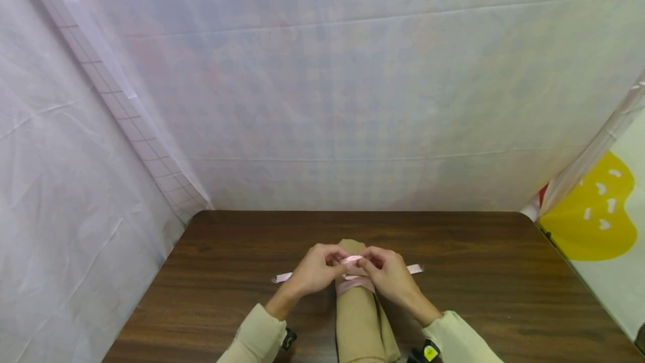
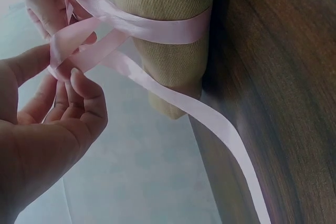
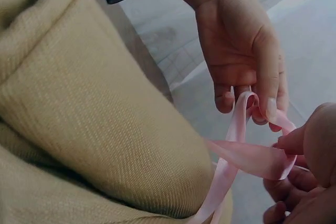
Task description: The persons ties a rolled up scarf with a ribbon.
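Observation:
A rolled tan cloth (image 1: 358, 324) lies lengthwise on the table in front of me. Round its far part runs a pink satin ribbon (image 2: 168, 31), with loops raised above the roll. My left hand (image 1: 316, 269) pinches one ribbon loop between thumb and fingers. Opposite it, my right hand (image 1: 390, 276) pinches another loop, close to the left fingertips. In the right wrist view the two loops (image 3: 257, 158) cross between the hands. One loose ribbon tail (image 2: 220, 127) trails down across the wood; the tail ends stick out past both hands in the head view.
The dark wood table (image 1: 232, 251) extends to both sides of the roll. White sheeting (image 1: 353, 99) hangs behind its back edge and along the left. A yellow shape (image 1: 587, 217) shows at the right. Dark straps sit at both wrists, below the light sleeves (image 1: 257, 335).

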`<state>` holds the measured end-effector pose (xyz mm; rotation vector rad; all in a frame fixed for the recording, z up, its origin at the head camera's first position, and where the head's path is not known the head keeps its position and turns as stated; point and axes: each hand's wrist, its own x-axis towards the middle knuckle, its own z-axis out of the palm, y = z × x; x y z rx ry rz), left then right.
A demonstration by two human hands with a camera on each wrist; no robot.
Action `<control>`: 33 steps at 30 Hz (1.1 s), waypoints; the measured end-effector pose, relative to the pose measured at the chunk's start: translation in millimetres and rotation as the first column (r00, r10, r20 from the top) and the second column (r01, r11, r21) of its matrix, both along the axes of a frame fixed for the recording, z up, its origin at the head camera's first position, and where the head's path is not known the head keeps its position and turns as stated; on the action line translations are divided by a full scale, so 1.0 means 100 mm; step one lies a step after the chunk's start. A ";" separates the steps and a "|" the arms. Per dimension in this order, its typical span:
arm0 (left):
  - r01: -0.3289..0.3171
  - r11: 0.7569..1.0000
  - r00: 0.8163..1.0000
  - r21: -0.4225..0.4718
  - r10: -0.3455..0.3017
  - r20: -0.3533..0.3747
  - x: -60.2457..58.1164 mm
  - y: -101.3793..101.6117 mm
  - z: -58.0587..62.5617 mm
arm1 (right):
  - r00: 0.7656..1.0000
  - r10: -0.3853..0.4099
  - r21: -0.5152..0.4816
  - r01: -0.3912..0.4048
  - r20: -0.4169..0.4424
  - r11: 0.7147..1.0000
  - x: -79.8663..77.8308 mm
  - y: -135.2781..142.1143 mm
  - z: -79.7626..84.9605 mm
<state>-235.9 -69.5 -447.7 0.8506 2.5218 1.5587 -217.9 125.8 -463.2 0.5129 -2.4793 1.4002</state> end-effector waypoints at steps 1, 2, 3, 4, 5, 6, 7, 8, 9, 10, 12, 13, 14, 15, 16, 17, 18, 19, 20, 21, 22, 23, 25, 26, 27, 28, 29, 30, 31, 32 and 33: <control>-0.010 1.000 1.000 -0.002 0.010 -0.003 0.00 0.00 0.00 | 1.000 0.011 0.009 -0.011 -0.002 1.000 0.00 0.01 0.00; -0.020 1.000 1.000 -0.003 0.020 -0.007 0.00 0.01 0.00 | 1.000 0.027 0.010 -0.027 0.001 1.000 -0.01 0.02 0.00; -0.029 1.000 1.000 -0.006 0.029 -0.012 0.00 0.01 0.01 | 0.999 0.044 0.011 -0.044 0.005 0.999 -0.01 0.02 0.00; -0.036 0.999 0.999 -0.005 0.035 -0.016 0.00 0.01 0.01 | 0.998 0.063 0.010 -0.063 0.016 0.998 -0.01 0.03 0.01; -0.040 0.999 0.999 -0.004 0.040 -0.021 0.00 0.01 0.01 | 0.996 0.083 0.002 -0.083 0.034 0.997 -0.02 0.05 0.01; -0.044 0.999 0.999 -0.003 0.044 -0.022 0.00 0.01 0.00 | 0.993 0.107 -0.011 -0.106 0.054 0.994 -0.02 0.06 0.01; -0.046 0.999 0.999 -0.003 0.046 -0.023 -0.01 0.02 0.00 | 0.987 0.131 -0.036 -0.128 0.090 0.991 -0.03 0.07 0.02; -0.045 0.999 0.999 -0.003 0.045 -0.027 -0.01 0.02 0.00 | 0.979 0.154 -0.067 -0.146 0.134 0.987 -0.03 0.08 0.03; -0.045 0.999 0.999 -0.003 0.045 -0.031 -0.01 0.02 -0.01 | 0.967 0.180 -0.109 -0.162 0.182 0.981 -0.03 0.09 0.04; -0.044 0.999 0.998 -0.001 0.044 -0.034 -0.01 0.02 -0.01 | 0.950 0.208 -0.157 -0.174 0.233 0.972 -0.04 0.11 0.04; -0.046 0.999 0.998 -0.001 0.046 -0.037 -0.01 0.02 -0.02 | 0.910 0.261 -0.257 -0.181 0.321 0.949 -0.05 0.13 0.05; -0.046 0.999 0.998 0.000 0.046 -0.037 -0.01 0.03 -0.02 | 0.889 0.285 -0.305 -0.177 0.358 0.936 -0.05 0.13 0.05; -0.046 0.999 0.998 0.001 0.046 -0.038 -0.01 0.03 -0.03 | 0.871 0.310 -0.346 -0.177 0.382 0.922 -0.06 0.14 0.04; -0.047 0.999 0.998 0.002 0.047 -0.036 -0.01 0.03 -0.03 | 0.853 0.338 -0.385 -0.178 0.398 0.905 -0.06 0.15 0.04; -0.046 0.999 0.998 0.005 0.046 -0.033 -0.01 0.03 -0.03 | 0.839 0.361 -0.413 -0.183 0.407 0.892 -0.07 0.15 0.04; -0.046 0.999 0.998 0.006 0.046 -0.031 -0.01 0.03 -0.03 | 0.826 0.388 -0.443 -0.192 0.409 0.876 -0.07 0.16 0.03; -0.044 0.999 0.999 0.010 0.044 -0.026 -0.01 0.04 -0.03 | 0.812 0.419 -0.472 -0.206 0.407 0.857 -0.08 0.16 0.03; -0.040 0.999 0.999 0.015 0.040 -0.021 -0.01 0.04 -0.03 | 0.797 0.451 -0.498 -0.223 0.402 0.838 -0.08 0.17 0.02; -0.036 0.999 0.999 0.021 0.036 -0.014 -0.01 0.04 -0.03 | 0.782 0.483 -0.522 -0.243 0.393 0.818 -0.09 0.18 0.01; -0.031 0.999 0.999 0.027 0.031 -0.008 -0.01 0.04 -0.03 | 0.768 0.515 -0.543 -0.264 0.382 0.797 -0.09 0.19 0.01; -0.026 0.999 1.000 0.033 0.026 -0.002 -0.01 0.04 -0.03 | 0.753 0.546 -0.563 -0.287 0.368 0.775 -0.09 0.20 0.00; -0.024 0.999 1.000 0.035 0.024 0.004 -0.01 0.04 -0.03 | 0.738 0.576 -0.582 -0.310 0.352 0.752 -0.10 0.21 -0.01; -0.019 0.999 1.000 0.039 0.019 0.015 0.00 0.04 -0.03 | 0.716 0.619 -0.607 -0.345 0.324 0.716 -0.10 0.22 -0.02; -0.021 0.999 1.000 0.037 0.021 0.019 0.00 0.04 -0.03 | 0.709 0.633 -0.615 -0.357 0.312 0.703 -0.10 0.22 -0.03; -0.026 0.999 0.999 0.030 0.025 0.021 0.00 0.04 -0.03 | 0.702 0.644 -0.623 -0.366 0.303 0.692 -0.11 0.22 -0.03; -0.031 0.999 0.999 0.024 0.031 0.022 0.00 0.05 -0.03 | 0.695 0.656 -0.633 -0.372 0.296 0.679 -0.11 0.22 -0.03; -0.039 0.999 0.999 0.016 0.039 0.022 0.00 0.05 -0.03 | 0.689 0.665 -0.642 -0.376 0.288 0.668 -0.11 0.23 -0.04; -0.045 0.999 0.999 0.009 0.045 0.022 0.00 0.05 -0.03 | 0.684 0.673 -0.652 -0.377 0.283 0.658 -0.11 0.22 -0.04; -0.051 0.999 0.998 0.000 0.051 0.020 0.00 0.05 -0.02 | 0.677 0.681 -0.661 -0.379 0.278 0.647 -0.11 0.22 -0.04; -0.055 0.998 0.998 -0.004 0.055 0.018 -0.01 0.05 -0.02 | 0.671 0.689 -0.669 -0.382 0.273 0.638 -0.11 0.22 -0.04; -0.058 0.998 0.998 -0.008 0.058 0.016 -0.01 0.05 -0.02 | 0.664 0.699 -0.677 -0.387 0.267 0.626 -0.11 0.22 -0.04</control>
